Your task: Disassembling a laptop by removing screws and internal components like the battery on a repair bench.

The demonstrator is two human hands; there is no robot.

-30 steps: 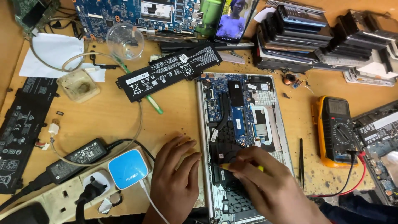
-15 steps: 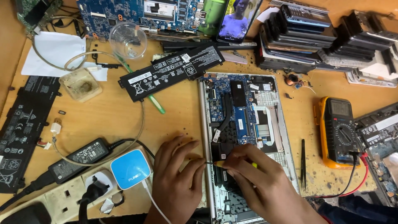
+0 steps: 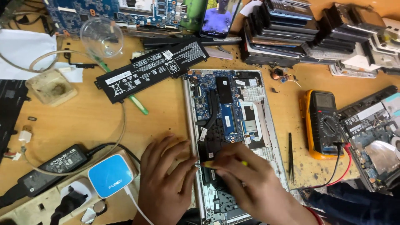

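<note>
An opened laptop base (image 3: 266, 121) lies on the wooden bench with its blue circuit board (image 3: 229, 112) and black fan exposed. My right hand (image 3: 250, 183) grips a yellow-handled screwdriver (image 3: 208, 164), its tip against the left edge of the chassis near the fan. My left hand (image 3: 164, 183) rests flat beside the laptop's left rim, fingers touching the frame and holding nothing. A long black battery pack (image 3: 152, 71) lies diagonally above and left of the laptop.
A yellow multimeter (image 3: 323, 123) with red and black leads sits right of the laptop, black tweezers (image 3: 290, 156) beside it. A blue-white adapter (image 3: 110, 175) is plugged into a power strip (image 3: 50, 200) at lower left. Stacked drives (image 3: 287, 29) and circuit boards line the back; a clear cup (image 3: 101, 36) stands far left.
The view has shifted slightly. Both hands stay at the laptop's lower left edge; my right hand has edged a little left with the screwdriver.
</note>
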